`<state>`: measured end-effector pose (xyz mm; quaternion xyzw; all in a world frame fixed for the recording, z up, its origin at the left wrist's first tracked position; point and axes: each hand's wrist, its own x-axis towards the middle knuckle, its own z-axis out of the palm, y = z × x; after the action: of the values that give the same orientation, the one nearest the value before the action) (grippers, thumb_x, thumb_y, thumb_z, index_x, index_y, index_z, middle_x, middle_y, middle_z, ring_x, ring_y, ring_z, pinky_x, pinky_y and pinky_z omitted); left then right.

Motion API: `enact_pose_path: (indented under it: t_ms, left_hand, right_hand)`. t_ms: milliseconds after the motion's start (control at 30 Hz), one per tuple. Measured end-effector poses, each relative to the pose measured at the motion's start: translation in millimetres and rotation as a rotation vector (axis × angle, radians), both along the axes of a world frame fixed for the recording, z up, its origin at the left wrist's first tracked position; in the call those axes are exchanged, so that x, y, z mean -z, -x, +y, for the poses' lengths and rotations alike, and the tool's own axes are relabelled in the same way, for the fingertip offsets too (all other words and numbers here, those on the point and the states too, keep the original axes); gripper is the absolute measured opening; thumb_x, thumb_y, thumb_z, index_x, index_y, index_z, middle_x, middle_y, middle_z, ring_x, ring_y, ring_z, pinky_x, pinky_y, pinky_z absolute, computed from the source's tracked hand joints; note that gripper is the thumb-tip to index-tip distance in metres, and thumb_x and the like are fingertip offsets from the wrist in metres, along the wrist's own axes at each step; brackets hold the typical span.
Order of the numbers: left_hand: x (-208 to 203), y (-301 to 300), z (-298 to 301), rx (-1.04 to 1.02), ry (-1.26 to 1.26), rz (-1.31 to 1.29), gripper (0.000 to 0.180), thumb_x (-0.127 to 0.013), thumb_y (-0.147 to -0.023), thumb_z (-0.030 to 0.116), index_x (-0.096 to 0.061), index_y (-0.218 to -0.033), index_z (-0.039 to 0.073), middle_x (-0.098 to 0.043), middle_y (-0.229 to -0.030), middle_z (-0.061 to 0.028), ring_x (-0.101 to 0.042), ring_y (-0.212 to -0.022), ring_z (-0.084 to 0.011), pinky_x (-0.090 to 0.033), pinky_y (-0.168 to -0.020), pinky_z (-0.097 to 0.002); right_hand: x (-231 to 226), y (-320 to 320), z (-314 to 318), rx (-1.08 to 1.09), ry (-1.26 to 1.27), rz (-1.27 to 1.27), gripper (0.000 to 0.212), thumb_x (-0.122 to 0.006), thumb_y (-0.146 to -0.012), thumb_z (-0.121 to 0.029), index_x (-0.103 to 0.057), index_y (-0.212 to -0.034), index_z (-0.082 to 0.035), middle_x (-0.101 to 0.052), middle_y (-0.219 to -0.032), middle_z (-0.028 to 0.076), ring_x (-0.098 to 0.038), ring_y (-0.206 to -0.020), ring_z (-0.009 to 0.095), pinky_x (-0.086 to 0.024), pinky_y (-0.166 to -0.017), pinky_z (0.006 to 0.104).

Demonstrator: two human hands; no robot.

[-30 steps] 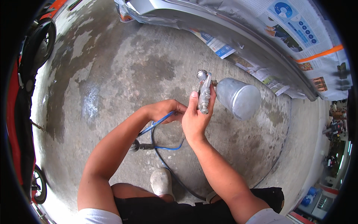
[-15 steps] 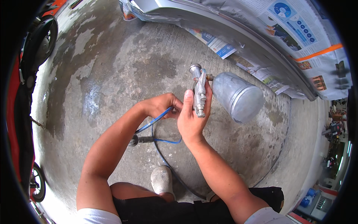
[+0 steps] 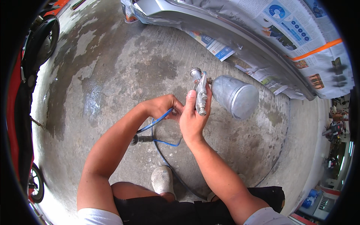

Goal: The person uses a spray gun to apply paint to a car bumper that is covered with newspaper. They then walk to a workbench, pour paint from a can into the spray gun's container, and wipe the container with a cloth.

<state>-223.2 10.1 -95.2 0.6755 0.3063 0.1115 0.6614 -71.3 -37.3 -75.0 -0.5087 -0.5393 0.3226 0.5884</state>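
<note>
My right hand (image 3: 193, 122) is closed round a metal spray gun (image 3: 201, 96), the thumb along its body and the nozzle pointing away from me. A large silvery cup (image 3: 238, 98) is joined to the gun's right side and hangs tilted toward me. Close against that wrist, my left hand (image 3: 162, 106) has its fingers bent round a blue air hose (image 3: 154, 122). The hose's end and the left fingertips are partly hidden behind my right hand.
Beyond the gun stands a grey car panel (image 3: 240, 32), masked with newspaper (image 3: 290, 28) and orange tape (image 3: 318, 49). A dark hose (image 3: 180, 179) trails over the stained concrete floor (image 3: 108, 67) by my shoe (image 3: 162, 180). A red and black motorcycle (image 3: 23, 86) is at far left.
The spray gun and its cup have shifted slightly left with my right hand. My left hand keeps its hold on the hose. The view has turned a little.
</note>
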Motion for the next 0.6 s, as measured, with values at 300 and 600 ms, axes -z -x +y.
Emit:
enact_pose_path:
  t_ms: [300, 600]
  left_hand:
    - [5.8, -0.3, -3.7, 0.006, -0.004, -0.045, 0.046, -0.067, -0.080, -0.011, -0.074, -0.124, 0.000, -0.078, -0.108, -0.0086, -0.070, -0.100, -0.0123, -0.058, -0.092, -0.0322]
    - [4.2, -4.4, -0.4, 0.044, -0.068, -0.035, 0.039, -0.069, -0.080, -0.009, -0.075, -0.118, 0.000, -0.079, -0.104, -0.0095, -0.070, -0.097, -0.0114, -0.058, -0.088, -0.0313]
  right_hand:
    - [2.5, 0.7, -2.3, 0.025, 0.061, 0.034, 0.054, -0.059, -0.107, -0.025, -0.043, -0.147, 0.008, -0.057, -0.140, 0.025, -0.059, -0.127, 0.035, -0.046, -0.106, 0.0429]
    - [10.8, -10.1, -11.1, -0.084, 0.032, 0.080, 0.054, -0.060, -0.107, -0.024, -0.044, -0.147, 0.008, -0.060, -0.136, 0.024, -0.061, -0.124, 0.031, -0.048, -0.103, 0.0411]
